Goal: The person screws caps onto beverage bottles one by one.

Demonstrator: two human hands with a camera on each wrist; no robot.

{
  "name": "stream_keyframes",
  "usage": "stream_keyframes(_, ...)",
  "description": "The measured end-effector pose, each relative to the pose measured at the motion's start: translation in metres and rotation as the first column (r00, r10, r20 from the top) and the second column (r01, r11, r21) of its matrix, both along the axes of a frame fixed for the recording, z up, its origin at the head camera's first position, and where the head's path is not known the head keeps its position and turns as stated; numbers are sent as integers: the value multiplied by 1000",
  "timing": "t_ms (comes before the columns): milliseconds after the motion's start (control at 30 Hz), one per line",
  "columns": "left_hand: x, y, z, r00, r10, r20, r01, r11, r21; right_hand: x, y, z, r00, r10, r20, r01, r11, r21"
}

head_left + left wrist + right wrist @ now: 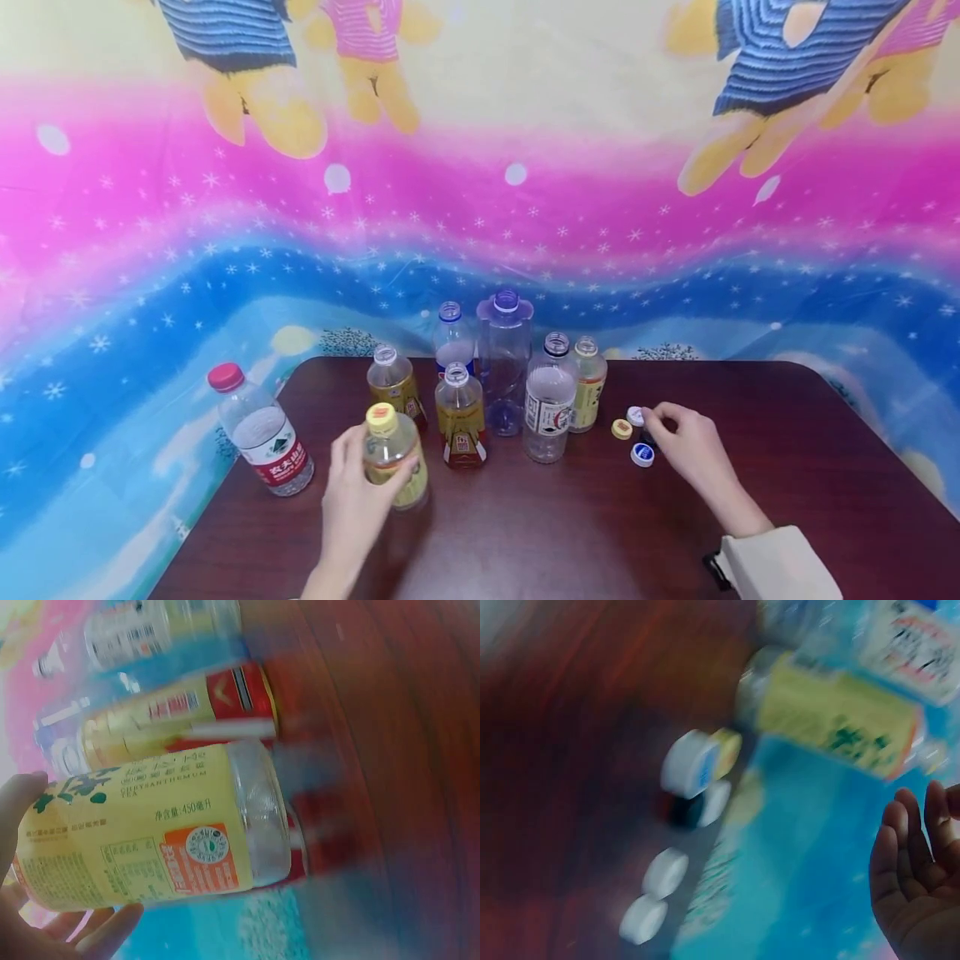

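My left hand [360, 492] grips a clear bottle [408, 492] by its sides. The bottle has a yellow cap and a yellow chrysanthemum tea label [127, 825], and leans a little in the head view. My right hand [693, 446] hovers at a small group of caps on the right of the table. Its fingers [911, 832] are loosely bent, with nothing seen between them in the right wrist view. Near it lie a yellow cap [621, 429], a white cap [635, 415], a blue-topped cap [642, 454] and a black cap [687, 811].
Several uncapped bottles stand mid-table, including a tall purple-tinted one [504, 367], a gold-labelled one [461, 421] and a white-labelled one [550, 408]. A red-capped water bottle [266, 437] stands at left. Behind the dark table [540, 533] hangs a patterned cloth [480, 208].
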State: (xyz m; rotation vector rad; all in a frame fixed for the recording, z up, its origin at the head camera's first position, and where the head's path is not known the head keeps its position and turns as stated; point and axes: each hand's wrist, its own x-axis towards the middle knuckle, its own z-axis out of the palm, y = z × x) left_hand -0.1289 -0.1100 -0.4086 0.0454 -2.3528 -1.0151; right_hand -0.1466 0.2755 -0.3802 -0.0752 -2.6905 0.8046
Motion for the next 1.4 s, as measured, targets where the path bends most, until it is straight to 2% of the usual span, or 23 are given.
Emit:
stream_keyframes(133,-12,-18,-2,996,79,-52,-79,997,-5,-5,24,-14,996,-47,79,47,999,1)
stream_keyframes(200,-17,-25,-1,993,101,-57,-101,995,-1,-5,33,-19,989,-51,142,52,999,-6)
stream_keyframes(367,-30,-37,-1,991,136,13,-136,991,5,-8,46,-25,958,-39,283,48,999,-26)
stream_keyframes(567,-46,-46,-4,988,142,65,-144,989,33,-12,58,-34,932,-67,355,62,998,26)
stream_keyframes(667,-53,-47,-6,987,139,77,-143,989,43,-11,68,-39,926,-81,368,66,996,53)
stream_keyframes(800,-60,-48,-9,983,156,94,-161,986,51,-10,79,-42,933,-104,345,73,992,100)
stream_keyframes(1033,-65,-48,-11,980,170,101,-175,984,43,-7,92,-47,936,-127,328,95,989,114)
stream_keyframes(1233,-68,-49,-11,976,174,132,-183,982,54,-11,96,-55,961,-81,263,45,989,140)
stream_keyframes(1400,-70,-48,-13,976,172,132,-183,980,75,-14,98,-60,965,-47,258,0,984,178)
